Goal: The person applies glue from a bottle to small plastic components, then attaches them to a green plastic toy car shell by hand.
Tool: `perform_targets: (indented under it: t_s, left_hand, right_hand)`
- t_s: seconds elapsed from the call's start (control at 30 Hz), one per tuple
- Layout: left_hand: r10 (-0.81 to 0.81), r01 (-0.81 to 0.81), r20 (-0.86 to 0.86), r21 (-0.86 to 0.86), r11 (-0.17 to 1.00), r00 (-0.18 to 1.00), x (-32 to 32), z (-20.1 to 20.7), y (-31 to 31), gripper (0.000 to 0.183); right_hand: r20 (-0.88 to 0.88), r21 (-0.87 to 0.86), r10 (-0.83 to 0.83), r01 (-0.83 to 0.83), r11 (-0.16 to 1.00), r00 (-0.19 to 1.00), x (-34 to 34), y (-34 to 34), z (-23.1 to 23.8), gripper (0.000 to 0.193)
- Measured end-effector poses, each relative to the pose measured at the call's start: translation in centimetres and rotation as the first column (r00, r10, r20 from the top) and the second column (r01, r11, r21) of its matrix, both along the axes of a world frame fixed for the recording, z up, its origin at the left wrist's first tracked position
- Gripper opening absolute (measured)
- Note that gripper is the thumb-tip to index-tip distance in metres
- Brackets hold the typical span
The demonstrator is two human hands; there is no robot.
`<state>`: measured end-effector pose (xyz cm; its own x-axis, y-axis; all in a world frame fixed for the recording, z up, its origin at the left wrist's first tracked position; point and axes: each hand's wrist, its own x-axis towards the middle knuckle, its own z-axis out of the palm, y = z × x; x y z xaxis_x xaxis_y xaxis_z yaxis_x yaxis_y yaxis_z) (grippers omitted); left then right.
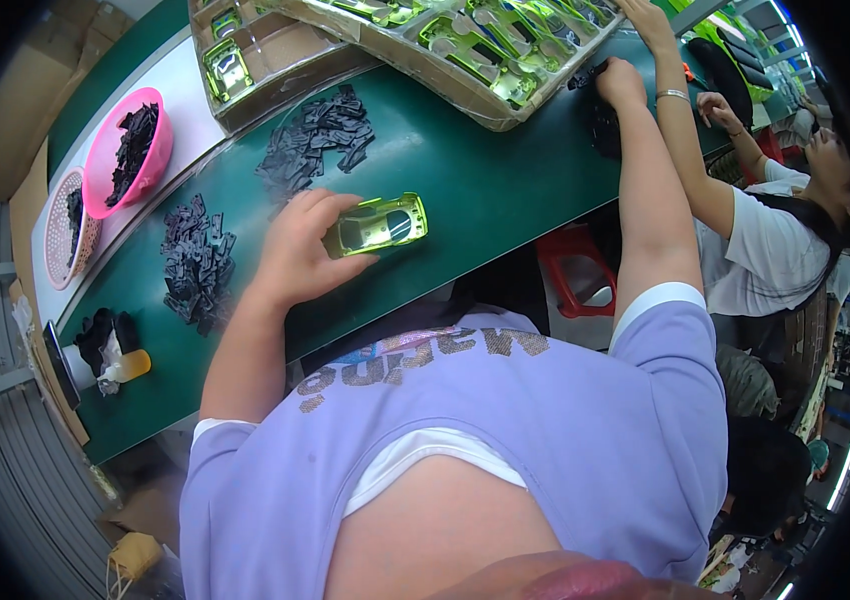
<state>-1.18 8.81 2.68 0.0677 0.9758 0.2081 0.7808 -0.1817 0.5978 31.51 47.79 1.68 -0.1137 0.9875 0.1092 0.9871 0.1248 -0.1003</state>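
Note:
My left hand point(307, 243) grips a shiny yellow-green toy car body shell point(382, 224) by its left end, thumb on the near side and fingers on the far side. The shell is just over the green table. Off to the far right, my right hand point(623, 84) has its fingers curled down beside small black parts point(583, 76) near the carton's corner; its fingertips are hidden, so what they hold does not show. Two loose piles of dark plastic parts, one farther point(320, 138) and one nearer point(195, 258), lie beyond and left of my left hand.
A carton of green car shells point(490, 112) stands at the back, beside a second divided carton point(280, 88). Pink basket point(162, 150) and pale basket point(50, 250) hold black parts at left. A yellow-capped bottle point(132, 366) is nearer. Right, a co-worker's arm point(680, 120) reaches alongside mine.

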Motion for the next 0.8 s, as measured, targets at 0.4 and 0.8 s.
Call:
perform_targets:
  t_s: [0.4, 0.8]
  left_hand:
    - [-0.031, 0.031, -0.005, 0.039, 0.999, 1.000, -0.3, -0.9, -0.3, 0.052]
    - [-0.005, 0.019, -0.123, 0.105, 0.994, 0.992, 0.2, -1.4, -0.9, 0.053]
  right_hand:
    - [-0.082, 0.112, 0.270, -0.261, 0.959, 0.959, 4.7, 0.4, -1.8, 0.034]
    - [-0.964, -0.091, 0.116, -0.709, 0.699, 0.239, -9.1, -30.0, 2.1, 0.016]
